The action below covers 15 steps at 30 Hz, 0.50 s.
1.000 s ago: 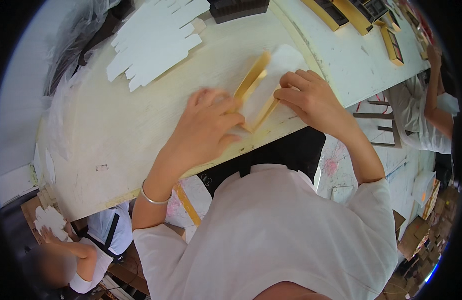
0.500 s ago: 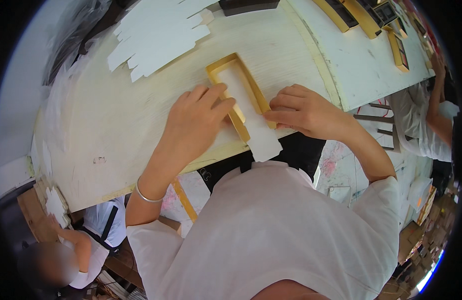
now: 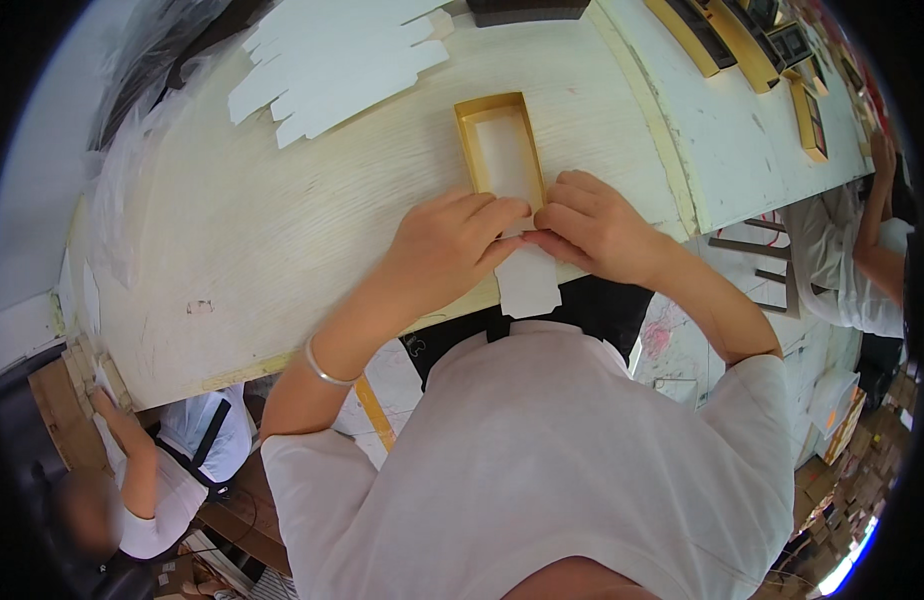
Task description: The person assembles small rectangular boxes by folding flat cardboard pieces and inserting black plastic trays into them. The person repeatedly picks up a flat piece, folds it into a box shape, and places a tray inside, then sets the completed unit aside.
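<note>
A shallow gold box tray (image 3: 501, 147) with a white inside lies flat on the pale wooden table (image 3: 282, 230), its open side up. My left hand (image 3: 447, 250) and my right hand (image 3: 592, 225) meet at the tray's near end, fingertips pressed together on it. A white card flap (image 3: 527, 280) sticks out from under my fingers and hangs over the table's front edge. Both hands grip the tray's near end where the flap joins it.
A stack of white die-cut card blanks (image 3: 327, 60) lies at the table's far left. Several gold trays (image 3: 752, 50) stand on the white table to the right. One person (image 3: 862, 240) works at the right, another person (image 3: 152, 470) at the lower left.
The gold tray went from tilted on its edge to lying flat, open side up, farther from me. Both hands moved to its near end, and the white flap now hangs over the table edge.
</note>
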Tool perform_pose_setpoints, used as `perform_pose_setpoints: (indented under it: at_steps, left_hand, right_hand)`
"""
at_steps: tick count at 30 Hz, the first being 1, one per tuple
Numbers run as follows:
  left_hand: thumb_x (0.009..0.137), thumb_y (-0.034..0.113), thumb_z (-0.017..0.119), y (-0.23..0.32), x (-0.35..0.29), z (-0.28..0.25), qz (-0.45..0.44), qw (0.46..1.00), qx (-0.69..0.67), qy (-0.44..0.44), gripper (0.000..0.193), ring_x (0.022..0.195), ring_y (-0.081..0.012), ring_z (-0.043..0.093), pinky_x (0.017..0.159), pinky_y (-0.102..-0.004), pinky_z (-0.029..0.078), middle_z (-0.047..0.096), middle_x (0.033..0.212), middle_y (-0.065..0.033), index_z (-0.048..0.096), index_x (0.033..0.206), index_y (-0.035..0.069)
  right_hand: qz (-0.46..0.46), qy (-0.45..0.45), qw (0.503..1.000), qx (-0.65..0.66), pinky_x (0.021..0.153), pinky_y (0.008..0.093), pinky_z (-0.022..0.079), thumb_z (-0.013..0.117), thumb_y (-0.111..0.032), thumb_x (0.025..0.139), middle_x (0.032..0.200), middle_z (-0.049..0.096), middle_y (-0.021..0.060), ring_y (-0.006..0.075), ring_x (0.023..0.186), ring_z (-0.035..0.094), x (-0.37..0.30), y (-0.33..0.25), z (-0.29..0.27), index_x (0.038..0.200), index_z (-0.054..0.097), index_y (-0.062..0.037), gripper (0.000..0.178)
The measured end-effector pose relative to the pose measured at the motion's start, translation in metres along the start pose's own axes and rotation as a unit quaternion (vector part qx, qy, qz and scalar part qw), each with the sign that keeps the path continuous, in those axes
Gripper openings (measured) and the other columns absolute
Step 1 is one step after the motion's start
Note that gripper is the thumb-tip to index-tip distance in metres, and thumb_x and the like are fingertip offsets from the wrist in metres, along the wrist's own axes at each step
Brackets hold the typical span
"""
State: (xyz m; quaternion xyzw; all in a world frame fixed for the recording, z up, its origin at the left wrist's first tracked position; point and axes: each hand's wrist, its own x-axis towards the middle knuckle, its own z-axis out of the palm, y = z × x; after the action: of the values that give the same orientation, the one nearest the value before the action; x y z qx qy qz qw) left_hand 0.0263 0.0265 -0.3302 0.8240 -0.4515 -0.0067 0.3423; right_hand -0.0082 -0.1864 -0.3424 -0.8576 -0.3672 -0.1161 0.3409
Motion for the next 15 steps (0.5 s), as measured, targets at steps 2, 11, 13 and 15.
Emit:
perform_pose_setpoints:
  at_steps: [2,11,13,15]
  left_hand:
    - [0.073,0.014,0.073,0.003,0.004,0.006,0.006,1.0,0.022,0.001,0.019,0.068,-0.0225,0.056,0.057,-0.034,0.047,0.057,0.075,-0.0032,0.061,0.087,0.007]
    - [0.077,0.01,0.07,0.018,-0.011,0.008,-0.116,0.99,-0.077,-0.04,0.012,0.059,-0.0246,0.055,0.052,-0.0343,0.044,0.052,0.069,-0.0071,0.062,0.071,0.003]
    - [0.08,0.012,0.068,0.022,-0.012,0.007,-0.144,0.981,-0.116,-0.056,0.013,0.061,-0.0265,0.057,0.054,-0.0351,0.045,0.054,0.072,-0.0086,0.062,0.075,0.002]
    - [0.084,0.014,0.066,0.021,-0.01,0.002,-0.152,0.972,-0.167,-0.067,0.014,0.064,-0.0275,0.058,0.056,-0.0339,0.046,0.058,0.076,-0.0099,0.062,0.083,0.001]
  right_hand:
    - [0.026,0.02,0.999,0.028,0.065,0.0352,0.044,0.069,-0.006,0.077,0.072,0.05,0.0085,0.0287,0.07,0.05,-0.002,-0.006,0.006,0.081,0.051,-0.0038,0.019]
    - [-0.017,-0.033,0.988,-0.148,0.081,0.0327,0.044,0.063,0.0,0.074,0.121,0.052,0.0147,0.0232,0.103,0.051,-0.03,-0.042,-0.006,0.12,0.054,-0.0035,0.047]
    - [-0.035,0.001,0.987,-0.158,0.076,0.0321,0.045,0.061,0.001,0.076,0.118,0.056,0.0134,0.0214,0.095,0.054,-0.038,-0.039,0.009,0.118,0.058,-0.0043,0.042]
    - [-0.044,0.04,0.992,-0.115,0.07,0.0327,0.045,0.062,0.002,0.077,0.11,0.058,0.0129,0.0229,0.086,0.056,-0.04,-0.034,0.014,0.11,0.061,-0.0034,0.034]
